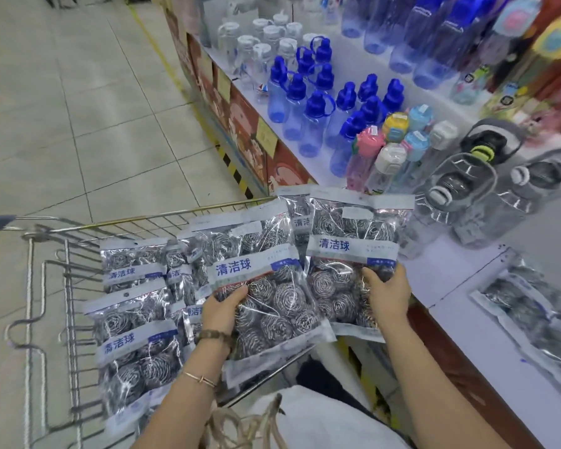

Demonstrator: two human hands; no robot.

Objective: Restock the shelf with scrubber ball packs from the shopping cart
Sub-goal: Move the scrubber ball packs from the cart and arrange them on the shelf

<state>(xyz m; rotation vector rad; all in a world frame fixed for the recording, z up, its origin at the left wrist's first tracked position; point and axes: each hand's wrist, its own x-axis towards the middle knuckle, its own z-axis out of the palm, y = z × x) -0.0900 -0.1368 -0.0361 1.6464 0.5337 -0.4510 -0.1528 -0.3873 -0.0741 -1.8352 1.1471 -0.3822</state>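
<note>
At the bottom centre of the frame your left hand [222,311] curls its fingers over the lower left of a scrubber ball pack [272,296] and grips it above the near right corner of the shopping cart [68,241]. Just to the right, your right hand [389,294] grips a second pack [344,228] by its lower right edge, with the thumb on the front. The two packs sit side by side between cart and shelf, with their blue-lettered labels facing you.

In the lower left, spare packs [133,338] lie heaped in the cart's wire basket. At the lower right, the white shelf [486,345] carries shelved packs [525,312] lying flat, blurred at the frame edge.

Farther up the shelf, at centre right, stand clear jugs [460,186] with dark caps. Beyond them come pastel-lidded bottles [392,157], blue-capped bottles [314,118], and clear bottles [259,50] at top centre. The tiled floor [78,108] fills the upper left.
</note>
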